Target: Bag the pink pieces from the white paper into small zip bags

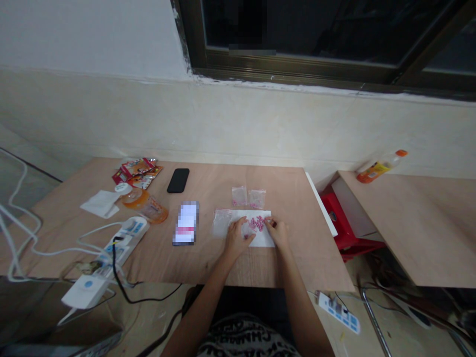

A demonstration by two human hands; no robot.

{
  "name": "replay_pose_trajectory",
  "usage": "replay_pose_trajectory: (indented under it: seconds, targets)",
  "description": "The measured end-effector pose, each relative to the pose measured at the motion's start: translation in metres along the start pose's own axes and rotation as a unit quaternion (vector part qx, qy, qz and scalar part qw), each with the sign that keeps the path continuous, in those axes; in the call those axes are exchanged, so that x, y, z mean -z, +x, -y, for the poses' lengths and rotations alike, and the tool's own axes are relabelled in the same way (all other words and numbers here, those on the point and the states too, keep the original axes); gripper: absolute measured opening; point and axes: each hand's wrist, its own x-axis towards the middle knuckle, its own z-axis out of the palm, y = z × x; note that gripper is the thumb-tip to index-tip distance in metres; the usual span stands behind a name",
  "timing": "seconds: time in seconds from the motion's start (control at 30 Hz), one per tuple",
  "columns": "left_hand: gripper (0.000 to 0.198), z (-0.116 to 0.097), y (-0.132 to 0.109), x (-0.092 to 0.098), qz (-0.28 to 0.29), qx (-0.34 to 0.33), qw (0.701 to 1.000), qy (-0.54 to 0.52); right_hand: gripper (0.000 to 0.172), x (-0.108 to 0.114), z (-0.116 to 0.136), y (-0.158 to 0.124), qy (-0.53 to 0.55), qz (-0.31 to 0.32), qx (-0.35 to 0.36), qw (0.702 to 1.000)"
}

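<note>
A spread of small pink bead-like pieces [257, 223] lies on a white sheet of paper [265, 242] on the wooden table. My left hand [235, 239] rests at the paper's left side, its thumb and fingers curved around a small clear plastic bag [245, 229] with a few pieces in it. At the right edge of the spread, my right hand [278, 232] has its fingertips pressed together; whatever they hold is too small to make out. Just behind the paper lie two small clear bags [239, 195] with some pink pieces inside. A larger clear bag [221, 223] is left of my left hand.
Left of the bags are a lit phone [186, 223], a black phone [178, 180], an orange drink bottle [147, 204], snack packets [137, 171] and a white power strip [106, 263] with cables. Beyond a gap with a red stool [336, 225], another table [427, 213] holds a second bottle [379, 167].
</note>
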Motion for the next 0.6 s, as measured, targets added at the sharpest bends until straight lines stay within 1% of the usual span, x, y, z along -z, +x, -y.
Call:
replay_pose_trajectory:
  seconds: [0.27,0.6]
  targets:
    - [0.064,0.0016,-0.0005,-0.0013,-0.012,-0.011,1.0,-0.006,0.03,-0.0025,-0.0013,0.0013,-0.026,0.0,-0.002,1.0]
    - [0.065,0.0004,0.0004,-0.0003,-0.005,-0.006,1.0,-0.009,0.029,-0.0018,-0.0004,0.0006,-0.025,-0.001,-0.001,1.0]
